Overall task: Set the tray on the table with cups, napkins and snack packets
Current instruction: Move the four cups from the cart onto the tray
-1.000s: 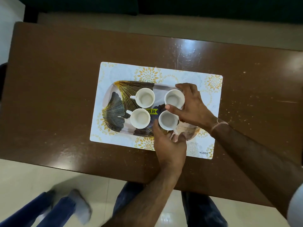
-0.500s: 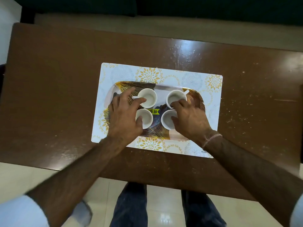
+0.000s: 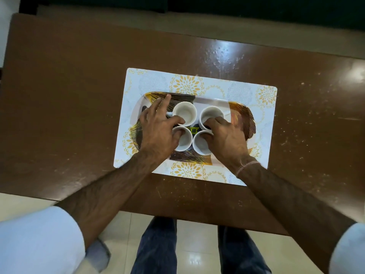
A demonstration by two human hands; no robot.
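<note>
A leaf-patterned tray (image 3: 243, 117) lies on a floral placemat (image 3: 258, 95) on the brown table (image 3: 79, 99). Several white cups stand on it in a tight square: far-left cup (image 3: 186, 113), far-right cup (image 3: 211, 114), near-left cup (image 3: 185, 142), near-right cup (image 3: 199, 145). My left hand (image 3: 158, 129) covers the left pair, thumb hooked on the near-left cup's rim, one finger against the far-left cup, the others splayed over the tray. My right hand (image 3: 226, 139) curls over the right pair, thumb on the near-right cup's rim. No napkins or snack packets are visible.
A yellow price sticker (image 3: 193, 130) shows between the cups. The table's near edge is just in front of my legs (image 3: 156, 248). Bare tabletop surrounds the placemat on both sides, and a dark sofa edge (image 3: 237, 8) runs along the far side.
My left hand left the tray's near edge and swung over to the two left cups. My right hand slid a little nearer over the right cups. The cups stay bunched together.
</note>
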